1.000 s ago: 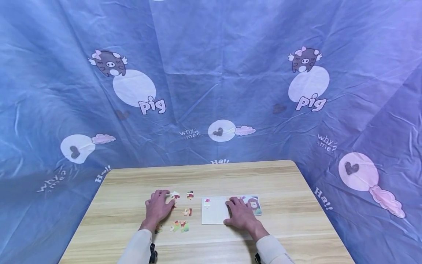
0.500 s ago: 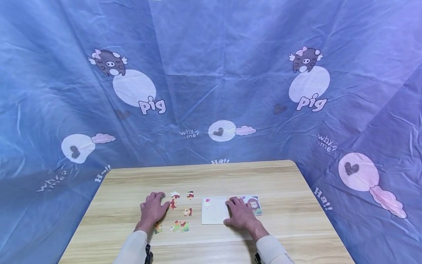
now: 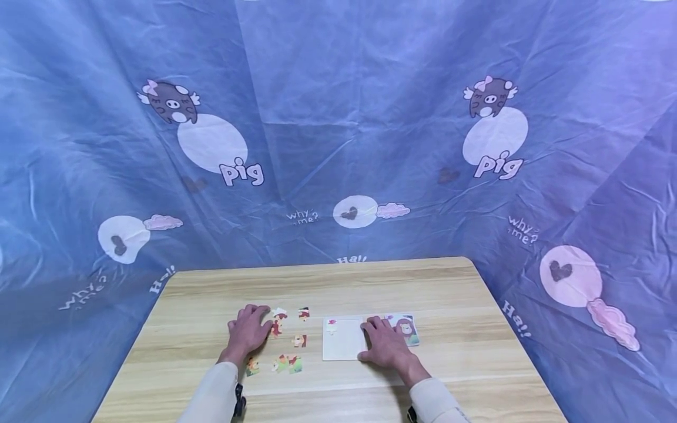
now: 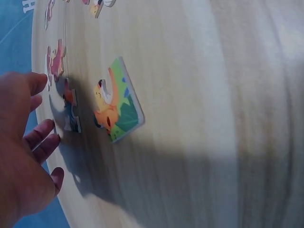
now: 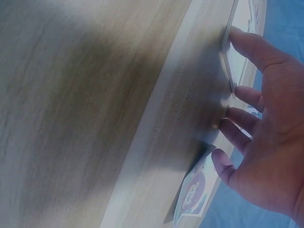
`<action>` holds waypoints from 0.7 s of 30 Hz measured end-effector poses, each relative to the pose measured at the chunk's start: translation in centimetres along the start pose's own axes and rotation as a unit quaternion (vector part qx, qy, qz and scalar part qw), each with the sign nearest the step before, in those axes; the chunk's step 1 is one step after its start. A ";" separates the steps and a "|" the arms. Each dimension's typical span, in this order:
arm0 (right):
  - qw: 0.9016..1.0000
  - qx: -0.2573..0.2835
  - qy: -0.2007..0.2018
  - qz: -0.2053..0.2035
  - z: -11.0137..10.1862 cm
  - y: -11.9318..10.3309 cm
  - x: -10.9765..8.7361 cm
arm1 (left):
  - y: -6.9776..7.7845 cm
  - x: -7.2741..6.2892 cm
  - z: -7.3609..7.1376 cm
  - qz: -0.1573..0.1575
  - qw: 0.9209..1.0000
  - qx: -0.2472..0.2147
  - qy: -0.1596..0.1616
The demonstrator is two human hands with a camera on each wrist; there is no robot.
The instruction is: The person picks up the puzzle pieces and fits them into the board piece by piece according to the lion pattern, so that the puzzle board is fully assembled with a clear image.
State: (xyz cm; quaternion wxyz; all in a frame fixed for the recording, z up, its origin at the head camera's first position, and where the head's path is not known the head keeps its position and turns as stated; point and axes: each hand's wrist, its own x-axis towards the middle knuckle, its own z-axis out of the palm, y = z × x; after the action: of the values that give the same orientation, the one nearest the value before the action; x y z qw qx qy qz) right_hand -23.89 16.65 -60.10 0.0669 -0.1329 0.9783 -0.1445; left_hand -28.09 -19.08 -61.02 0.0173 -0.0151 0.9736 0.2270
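Note:
My left hand (image 3: 245, 330) hovers low at the left of several loose jigsaw pieces, its fingers relaxed and holding nothing. Closest to those fingertips in the head view is a reddish-brown piece (image 3: 277, 328). A green-and-orange corner piece (image 4: 124, 107) lies flat near the hand in the left wrist view, beside a dark-edged piece (image 4: 71, 111). My right hand (image 3: 388, 343) rests against the right edge of a white puzzle tray (image 3: 342, 349). Its thumb (image 5: 249, 45) touches the tray's edge, and the other fingers are spread. One pink-and-white piece (image 3: 331, 326) sits in the tray's upper left corner.
A lion picture card (image 3: 406, 330) lies right of the tray, partly behind my right hand. Other pieces (image 3: 300, 341) are scattered between my left hand and the tray. Blue printed cloth (image 3: 317, 147) hangs around the wooden table (image 3: 317, 282).
My left hand has drawn back leftward from the upper left pieces, uncovering the reddish-brown piece and the orange corner piece. My right hand and the tray stay in place.

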 end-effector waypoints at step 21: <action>1.000 -0.001 0.005 -0.006 0.1 0.3 -0.4 | 0.5 1.1 0.1 0.074 0.997 0.017 -0.025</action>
State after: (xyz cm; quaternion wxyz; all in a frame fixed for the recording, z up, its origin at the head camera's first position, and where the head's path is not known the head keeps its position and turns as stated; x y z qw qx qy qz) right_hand -23.53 17.07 -60.22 0.0611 -0.1377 0.9780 -0.1441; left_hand -29.18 -18.58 -60.97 0.0246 0.0633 0.9750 0.2117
